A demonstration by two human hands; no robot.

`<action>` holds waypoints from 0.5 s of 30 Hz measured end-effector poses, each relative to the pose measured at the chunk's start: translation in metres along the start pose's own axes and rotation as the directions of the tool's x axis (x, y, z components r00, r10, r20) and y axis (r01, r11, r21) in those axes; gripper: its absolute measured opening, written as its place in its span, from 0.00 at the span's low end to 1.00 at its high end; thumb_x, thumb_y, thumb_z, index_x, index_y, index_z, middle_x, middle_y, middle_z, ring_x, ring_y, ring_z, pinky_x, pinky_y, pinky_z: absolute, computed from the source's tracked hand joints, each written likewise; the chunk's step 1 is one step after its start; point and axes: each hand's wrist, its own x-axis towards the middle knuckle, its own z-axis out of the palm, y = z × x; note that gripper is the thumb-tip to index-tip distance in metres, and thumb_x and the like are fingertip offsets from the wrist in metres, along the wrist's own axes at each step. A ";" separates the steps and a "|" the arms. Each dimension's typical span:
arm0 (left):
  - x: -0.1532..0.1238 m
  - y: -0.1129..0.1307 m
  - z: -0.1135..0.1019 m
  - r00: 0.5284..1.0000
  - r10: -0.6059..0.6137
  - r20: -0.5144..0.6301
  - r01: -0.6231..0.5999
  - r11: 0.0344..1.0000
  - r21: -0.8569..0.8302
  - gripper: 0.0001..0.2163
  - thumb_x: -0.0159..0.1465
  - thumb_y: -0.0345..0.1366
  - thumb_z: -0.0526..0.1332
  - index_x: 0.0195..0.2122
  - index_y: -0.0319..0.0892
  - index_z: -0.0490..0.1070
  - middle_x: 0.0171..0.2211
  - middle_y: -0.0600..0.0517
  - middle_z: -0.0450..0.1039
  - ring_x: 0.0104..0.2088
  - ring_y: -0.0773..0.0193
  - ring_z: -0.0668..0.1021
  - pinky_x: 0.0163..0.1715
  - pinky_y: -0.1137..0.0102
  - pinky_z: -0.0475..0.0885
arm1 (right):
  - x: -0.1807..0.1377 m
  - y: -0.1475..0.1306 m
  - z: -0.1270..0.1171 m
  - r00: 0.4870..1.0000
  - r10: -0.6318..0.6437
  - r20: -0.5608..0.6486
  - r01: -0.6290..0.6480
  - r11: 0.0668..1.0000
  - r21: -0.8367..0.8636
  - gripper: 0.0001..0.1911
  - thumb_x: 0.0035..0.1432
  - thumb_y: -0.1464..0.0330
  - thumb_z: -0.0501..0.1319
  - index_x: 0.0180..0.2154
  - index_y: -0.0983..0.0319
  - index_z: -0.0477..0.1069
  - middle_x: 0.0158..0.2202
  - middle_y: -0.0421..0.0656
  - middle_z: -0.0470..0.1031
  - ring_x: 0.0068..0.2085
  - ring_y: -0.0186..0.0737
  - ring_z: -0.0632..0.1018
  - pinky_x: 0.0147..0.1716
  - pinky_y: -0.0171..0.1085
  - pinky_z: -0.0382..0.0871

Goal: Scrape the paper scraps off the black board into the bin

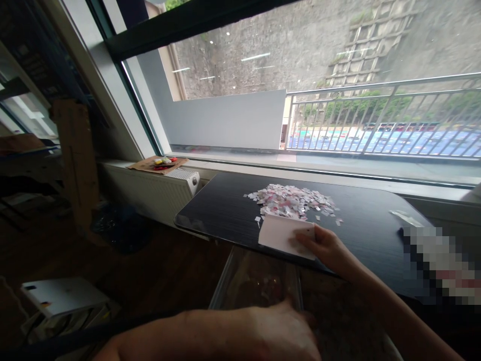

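White card at the near edge of the dark tabletop, about midway along it. Long axis runs left to right, roughly along that edge, right end slightly nearer the wearer. Free short end points toward the tabletop's left edge; far long side faces the pile of paper bits and meets its near fringe. Right hand closed on the card's right end, thumb and fingers pinching it. Pile: small whitish and pinkish pieces, heaped toward the far edge; a few strays beside the card's far left corner, others right of the heap. Below the near edge: clear bin, a few bits visible inside, blurred. Left hand at the bin's near right part; fingers hidden, grip cannot be told. Pale strip near the tabletop's right edge. Radiator left of the tabletop, below the window.
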 end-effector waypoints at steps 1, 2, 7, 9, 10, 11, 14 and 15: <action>-0.001 0.000 0.000 1.000 0.000 -0.003 0.000 1.000 -0.004 0.03 0.60 0.33 0.65 0.31 0.41 0.77 0.34 0.52 0.80 0.42 0.55 0.78 0.27 0.60 0.64 | -0.001 0.001 0.000 1.000 0.003 0.005 -0.003 1.000 -0.001 0.33 0.43 0.39 0.71 0.34 0.62 0.82 0.32 0.48 0.86 0.33 0.49 0.84 0.35 0.46 0.81; -0.001 0.000 0.000 1.000 -0.002 -0.004 0.002 1.000 -0.008 0.03 0.60 0.34 0.65 0.31 0.42 0.77 0.33 0.52 0.80 0.42 0.55 0.78 0.26 0.59 0.63 | -0.002 0.001 -0.001 1.000 0.005 0.003 -0.005 1.000 0.004 0.33 0.43 0.40 0.71 0.35 0.62 0.82 0.33 0.48 0.86 0.34 0.49 0.85 0.36 0.46 0.81; -0.003 0.000 0.001 1.000 -0.004 -0.020 0.003 0.999 -0.038 0.03 0.61 0.35 0.65 0.31 0.43 0.77 0.32 0.51 0.80 0.42 0.54 0.77 0.26 0.60 0.62 | -0.006 -0.005 -0.008 0.999 0.038 -0.027 -0.038 0.999 0.012 0.34 0.40 0.39 0.72 0.34 0.62 0.82 0.32 0.49 0.86 0.32 0.48 0.84 0.33 0.44 0.81; -0.003 -0.001 0.001 1.000 0.000 -0.024 -0.001 0.999 -0.047 0.03 0.60 0.33 0.64 0.32 0.42 0.78 0.33 0.51 0.79 0.41 0.54 0.77 0.27 0.61 0.64 | -0.010 -0.010 -0.010 0.998 0.054 0.024 -0.054 0.999 -0.002 0.32 0.42 0.40 0.72 0.34 0.62 0.83 0.33 0.48 0.86 0.33 0.47 0.84 0.35 0.43 0.81; -0.004 -0.001 0.001 1.000 0.004 -0.027 -0.005 0.999 -0.046 0.03 0.60 0.33 0.64 0.32 0.41 0.78 0.32 0.51 0.79 0.40 0.55 0.77 0.27 0.62 0.64 | -0.012 -0.012 -0.010 0.997 0.059 0.053 -0.059 0.998 -0.004 0.31 0.43 0.41 0.72 0.35 0.61 0.83 0.34 0.48 0.86 0.34 0.47 0.84 0.36 0.43 0.81; -0.004 -0.001 0.000 0.999 0.009 -0.035 -0.011 0.999 -0.044 0.03 0.60 0.33 0.64 0.32 0.41 0.78 0.31 0.51 0.79 0.39 0.55 0.77 0.28 0.62 0.65 | -0.014 -0.014 -0.009 0.995 0.061 0.078 -0.061 0.998 -0.001 0.30 0.45 0.42 0.72 0.36 0.61 0.83 0.35 0.48 0.86 0.34 0.47 0.84 0.36 0.42 0.81; -0.004 -0.002 0.000 0.997 0.030 -0.073 -0.033 0.999 -0.038 0.04 0.60 0.32 0.64 0.29 0.40 0.76 0.27 0.51 0.77 0.37 0.56 0.77 0.28 0.63 0.66 | -0.017 -0.016 -0.009 0.993 0.053 0.107 -0.055 0.998 0.011 0.30 0.46 0.42 0.72 0.37 0.61 0.83 0.36 0.48 0.87 0.35 0.47 0.84 0.36 0.43 0.81; -0.004 -0.003 0.001 0.996 0.034 -0.078 -0.037 0.999 -0.035 0.04 0.60 0.33 0.64 0.28 0.40 0.75 0.27 0.50 0.77 0.38 0.56 0.77 0.28 0.63 0.66 | -0.016 -0.016 -0.008 0.994 0.049 0.101 -0.051 0.999 0.011 0.30 0.45 0.42 0.72 0.36 0.61 0.83 0.35 0.48 0.86 0.34 0.47 0.84 0.35 0.42 0.81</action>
